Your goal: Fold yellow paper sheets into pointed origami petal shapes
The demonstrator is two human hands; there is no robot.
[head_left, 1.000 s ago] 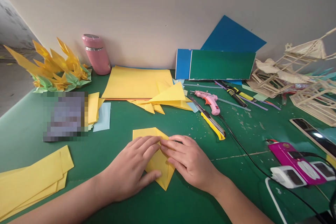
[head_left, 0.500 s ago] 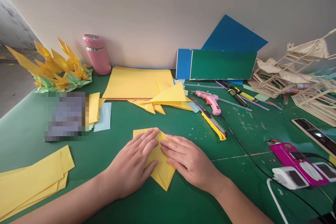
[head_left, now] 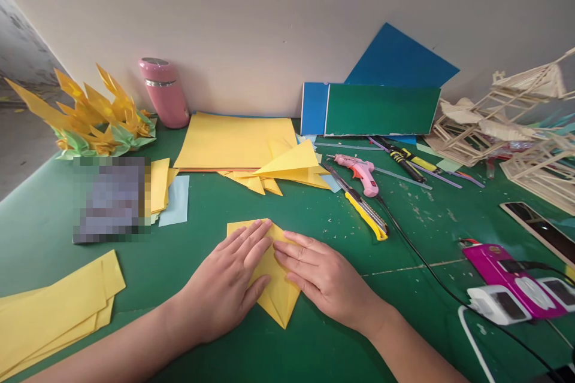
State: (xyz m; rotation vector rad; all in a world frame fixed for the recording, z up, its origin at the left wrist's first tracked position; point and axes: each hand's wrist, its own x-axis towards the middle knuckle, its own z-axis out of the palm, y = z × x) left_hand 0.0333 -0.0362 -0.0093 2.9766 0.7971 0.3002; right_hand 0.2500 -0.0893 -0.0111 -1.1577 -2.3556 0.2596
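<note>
A folded sheet of yellow paper [head_left: 277, 290] lies flat on the green table, its point turned toward me. Across its left side rests my left hand [head_left: 233, 272], palm down with the fingers stretched out. My right hand [head_left: 321, 275] lies on the paper's right edge, also flat, with its fingers extended leftward. Both hands touch the paper, and the fingertips come close to each other near its middle. Creases run down to the lower point; the parts beneath my palms are hidden.
Yellow strips [head_left: 67, 305] lie left. A yellow paper stack [head_left: 238, 140], pink flask [head_left: 165, 96] and folded paper flower [head_left: 103, 116] stand behind. To the right are a utility knife [head_left: 363, 209], pink glue gun [head_left: 359, 173], black cord, magenta power strip [head_left: 507, 278] and phone [head_left: 539, 233].
Both hands stay in nearly the same place on the folded paper. The whole view has shifted very slightly.
</note>
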